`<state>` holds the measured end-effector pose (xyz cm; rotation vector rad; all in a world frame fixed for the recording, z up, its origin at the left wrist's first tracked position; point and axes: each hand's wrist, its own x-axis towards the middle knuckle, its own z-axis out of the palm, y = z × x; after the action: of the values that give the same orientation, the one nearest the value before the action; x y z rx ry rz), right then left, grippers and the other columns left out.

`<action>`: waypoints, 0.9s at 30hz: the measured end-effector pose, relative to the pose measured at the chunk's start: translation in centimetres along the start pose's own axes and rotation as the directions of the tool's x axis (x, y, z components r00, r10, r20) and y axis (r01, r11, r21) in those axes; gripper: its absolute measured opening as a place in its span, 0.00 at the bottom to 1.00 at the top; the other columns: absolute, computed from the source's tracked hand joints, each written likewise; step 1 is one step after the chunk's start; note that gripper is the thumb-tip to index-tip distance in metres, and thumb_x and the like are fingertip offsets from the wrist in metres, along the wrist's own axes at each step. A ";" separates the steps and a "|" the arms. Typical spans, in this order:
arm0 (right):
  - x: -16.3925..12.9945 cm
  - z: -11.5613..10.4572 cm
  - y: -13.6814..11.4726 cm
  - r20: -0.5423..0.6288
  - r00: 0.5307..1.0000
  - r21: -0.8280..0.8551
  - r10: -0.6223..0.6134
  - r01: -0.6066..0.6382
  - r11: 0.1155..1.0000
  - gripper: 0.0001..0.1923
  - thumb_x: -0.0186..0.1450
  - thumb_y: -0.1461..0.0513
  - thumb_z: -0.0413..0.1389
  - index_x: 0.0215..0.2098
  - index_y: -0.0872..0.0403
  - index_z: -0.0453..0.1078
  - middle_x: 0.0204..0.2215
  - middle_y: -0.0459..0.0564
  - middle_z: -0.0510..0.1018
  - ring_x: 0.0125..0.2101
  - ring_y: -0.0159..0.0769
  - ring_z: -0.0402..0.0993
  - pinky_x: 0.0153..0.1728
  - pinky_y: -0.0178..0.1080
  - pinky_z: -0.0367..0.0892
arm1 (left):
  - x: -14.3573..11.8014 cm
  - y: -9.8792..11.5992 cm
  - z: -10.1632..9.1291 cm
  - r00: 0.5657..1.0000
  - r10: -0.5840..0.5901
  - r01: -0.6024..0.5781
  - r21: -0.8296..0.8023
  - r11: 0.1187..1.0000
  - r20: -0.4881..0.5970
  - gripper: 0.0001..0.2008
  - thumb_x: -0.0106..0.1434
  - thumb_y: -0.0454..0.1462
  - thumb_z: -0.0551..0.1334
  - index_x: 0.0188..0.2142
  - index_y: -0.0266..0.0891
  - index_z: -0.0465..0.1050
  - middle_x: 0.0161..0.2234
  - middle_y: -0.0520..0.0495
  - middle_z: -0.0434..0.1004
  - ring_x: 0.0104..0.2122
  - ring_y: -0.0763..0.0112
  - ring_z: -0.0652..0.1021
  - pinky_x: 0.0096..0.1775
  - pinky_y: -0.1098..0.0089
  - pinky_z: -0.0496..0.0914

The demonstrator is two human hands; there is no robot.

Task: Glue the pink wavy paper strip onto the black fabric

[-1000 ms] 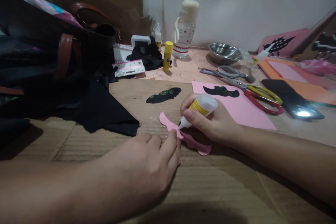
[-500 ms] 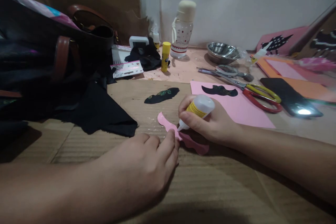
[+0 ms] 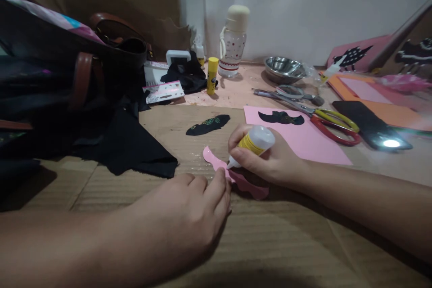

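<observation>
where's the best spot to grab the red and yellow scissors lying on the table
Take the scissors by the looped handles, coming from above on the right side. They lie flat with the blades pointing left toward the steel bowl, so the handles are the safe, open end.

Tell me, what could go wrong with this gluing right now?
The left hand pins the pink cutout right beside the nozzle of the glue bottle held by the right hand, so glue may smear a fingertip. Squeezed too hard, glue could spill onto the cardboard and stick the cutout down.
</observation>
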<state>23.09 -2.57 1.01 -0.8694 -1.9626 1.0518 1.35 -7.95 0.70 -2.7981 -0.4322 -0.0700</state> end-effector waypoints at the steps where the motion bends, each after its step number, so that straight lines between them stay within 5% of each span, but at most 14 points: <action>1: 0.0 0.0 0.0 0.008 1.000 -0.001 0.010 -0.010 1.000 0.11 0.66 0.56 0.63 0.31 0.54 0.70 0.22 0.43 0.77 0.23 0.31 0.73 0.24 0.32 0.64 | 0.0 0.0 0.1 1.000 -0.004 0.004 -0.002 1.000 -0.003 0.21 0.63 0.27 0.54 0.54 0.24 0.75 0.50 0.24 0.81 0.37 0.48 0.85 0.27 0.58 0.80; 13: 0.5 -0.3 0.8 0.066 0.997 -0.051 0.048 -0.045 0.998 0.17 0.68 0.53 0.58 0.26 0.53 0.64 0.19 0.40 0.66 0.22 0.29 0.63 0.22 0.32 0.59 | -0.1 0.0 0.3 0.998 0.012 -0.012 0.011 1.000 0.063 0.21 0.67 0.31 0.56 0.57 0.24 0.72 0.53 0.23 0.78 0.38 0.49 0.84 0.28 0.59 0.79; 19: 0.2 -0.3 0.5 0.148 0.988 0.009 0.052 -0.054 0.998 0.19 0.71 0.53 0.56 0.25 0.54 0.70 0.19 0.42 0.72 0.21 0.29 0.66 0.22 0.31 0.60 | -0.3 0.0 0.6 0.999 0.011 -0.010 -0.012 1.000 0.042 0.23 0.66 0.29 0.55 0.59 0.22 0.71 0.54 0.22 0.78 0.38 0.49 0.84 0.29 0.58 0.80; 27: 0.0 -0.4 0.9 0.035 0.998 -0.012 0.057 -0.056 0.998 0.19 0.69 0.51 0.58 0.25 0.53 0.66 0.19 0.41 0.67 0.22 0.29 0.64 0.22 0.31 0.61 | 0.0 -0.2 0.2 1.000 0.009 -0.009 -0.007 1.000 0.012 0.23 0.64 0.27 0.53 0.56 0.22 0.74 0.52 0.23 0.80 0.37 0.48 0.85 0.29 0.56 0.82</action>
<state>23.66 -2.02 0.39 -0.9228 -1.9849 1.0972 1.35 -7.73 0.54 -2.8089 -0.4231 -0.0526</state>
